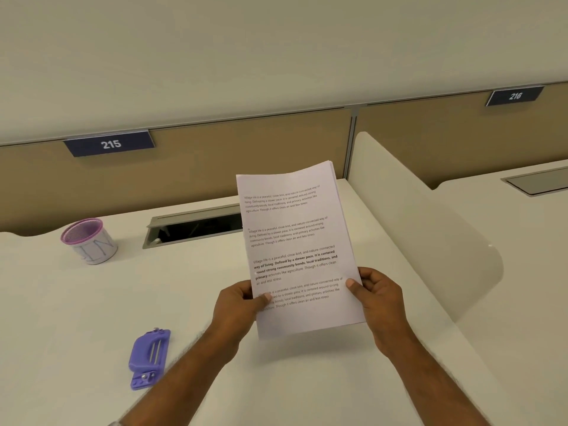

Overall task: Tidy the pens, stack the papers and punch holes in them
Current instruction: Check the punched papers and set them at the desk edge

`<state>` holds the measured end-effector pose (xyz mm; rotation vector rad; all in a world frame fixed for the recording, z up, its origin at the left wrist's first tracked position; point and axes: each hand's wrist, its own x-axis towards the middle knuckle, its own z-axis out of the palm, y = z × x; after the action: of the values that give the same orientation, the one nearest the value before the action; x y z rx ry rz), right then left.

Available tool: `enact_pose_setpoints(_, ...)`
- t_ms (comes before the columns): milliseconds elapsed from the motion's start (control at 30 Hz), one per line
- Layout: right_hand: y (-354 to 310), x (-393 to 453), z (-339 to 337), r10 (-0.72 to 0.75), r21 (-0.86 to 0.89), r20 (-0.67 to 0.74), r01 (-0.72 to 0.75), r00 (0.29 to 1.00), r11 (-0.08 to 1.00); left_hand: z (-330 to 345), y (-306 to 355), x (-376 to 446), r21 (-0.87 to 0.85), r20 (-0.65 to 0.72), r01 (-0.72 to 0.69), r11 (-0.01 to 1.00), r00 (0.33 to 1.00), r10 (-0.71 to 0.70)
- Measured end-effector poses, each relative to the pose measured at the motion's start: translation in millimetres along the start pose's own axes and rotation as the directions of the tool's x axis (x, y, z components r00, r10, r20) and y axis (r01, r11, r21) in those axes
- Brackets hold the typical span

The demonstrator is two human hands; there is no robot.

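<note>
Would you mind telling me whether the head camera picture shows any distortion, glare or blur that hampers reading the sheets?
Head view: wide-angle bending curves the partition rail; lighting is soft and even, without glare; the papers held by the left hand and right hand show legible but small print; the hole punch casts only a faint shadow.

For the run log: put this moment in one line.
phase: papers stacked, unpunched | left hand: grips paper stack | right hand: grips stack | hole punch: on desk, untouched | pen cup: upright
</note>
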<state>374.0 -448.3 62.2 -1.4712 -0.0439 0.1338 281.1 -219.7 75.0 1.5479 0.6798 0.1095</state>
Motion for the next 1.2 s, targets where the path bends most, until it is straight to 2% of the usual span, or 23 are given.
enact_pose_setpoints(133, -9.9, 24.1, -16.8, -0.028, -0.028, -0.022, 0.027, 0.999, 0.999, 29.9, 11.5, 14.5, -0.021, -0.037, -0.017, 1.000, 0.999, 0.016)
enact_pose_setpoints(333, -18.1, 64.9, -41.0, -0.076, -0.177, -0.070, 0.063, 0.995, 0.982, 75.6, 17.3, 35.0, -0.064, -0.039, 0.024, 0.998, 0.999, -0.027)
enact_pose_setpoints(567, -14.8, 102.6, -63.2, -0.106, -0.383, -0.131, 0.048, 0.986, 0.923, 118.9, 13.7, 64.9, -0.043, 0.026, 0.054, 0.998, 0.998, -0.053)
enact_pose_setpoints(733, 0.3, 119.2, -78.9, -0.069, -0.487, -0.170, -0.023, 0.983, 0.873, 144.8, 8.8, 77.3, 0.013, 0.059, 0.124, 0.992, 0.990, -0.124)
enact_pose_setpoints(867, 14.4, 125.2, -86.4, -0.019, -0.536, -0.179, -0.081, 0.984, 0.841, 155.7, -2.3, 84.9, 0.123, -0.001, 0.152, 0.981, 0.988, -0.153)
enact_pose_setpoints(1000, 25.4, 129.5, -89.8, 0.038, -0.551, -0.194, -0.140, 0.980, 0.823, 159.2, -6.7, 86.3, 0.225, -0.088, 0.126, 0.966, 0.990, -0.109)
enact_pose_setpoints(1200, 31.6, 138.2, -90.3, 0.044, -0.614, -0.207, -0.165, 0.977, 0.772, 154.4, -9.7, 88.4, 0.355, -0.079, 0.058, 0.933, 0.996, -0.032)
